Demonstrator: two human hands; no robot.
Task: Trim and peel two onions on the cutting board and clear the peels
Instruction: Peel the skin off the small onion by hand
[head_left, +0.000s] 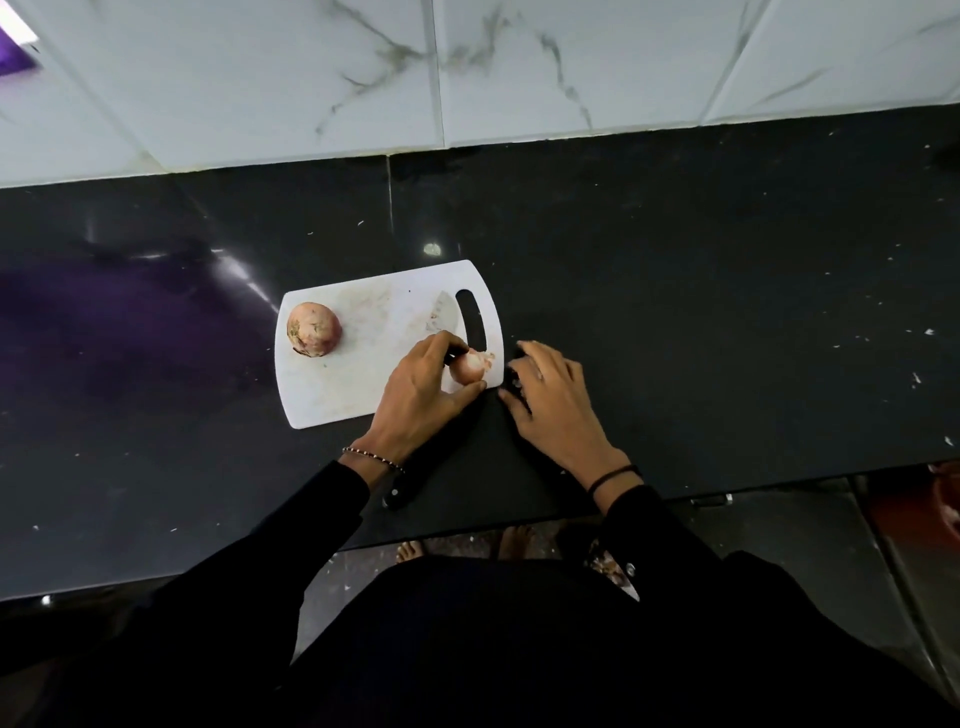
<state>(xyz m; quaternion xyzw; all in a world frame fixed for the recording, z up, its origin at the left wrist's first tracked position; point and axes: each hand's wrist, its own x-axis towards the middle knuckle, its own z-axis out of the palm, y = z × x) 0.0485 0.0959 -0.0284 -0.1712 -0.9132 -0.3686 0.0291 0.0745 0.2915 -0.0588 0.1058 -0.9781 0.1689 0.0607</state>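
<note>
- White plastic cutting board (353, 384): left hand (421, 387) curls fingers and thumb round small pale onion (467, 370) at right edge.
- Larger reddish onion (314, 330) sits at far-left corner.
- Right hand (550, 400), fingers loosely spread, rests on black counter (727, 286) beside board.

A glossy black stone bench (727, 270) runs across the view, flecked with small white specks and split by a thin seam (388, 208). It mirrors a bright spot of light (432, 250) and, at the left, a purple sheen (104, 322). Behind it rises a wall of white tiles (571, 67) veined in grey, with a purple patch (13, 52) at the top-left corner. Below the bench's near edge lies a dark tiled floor (810, 525).
</note>
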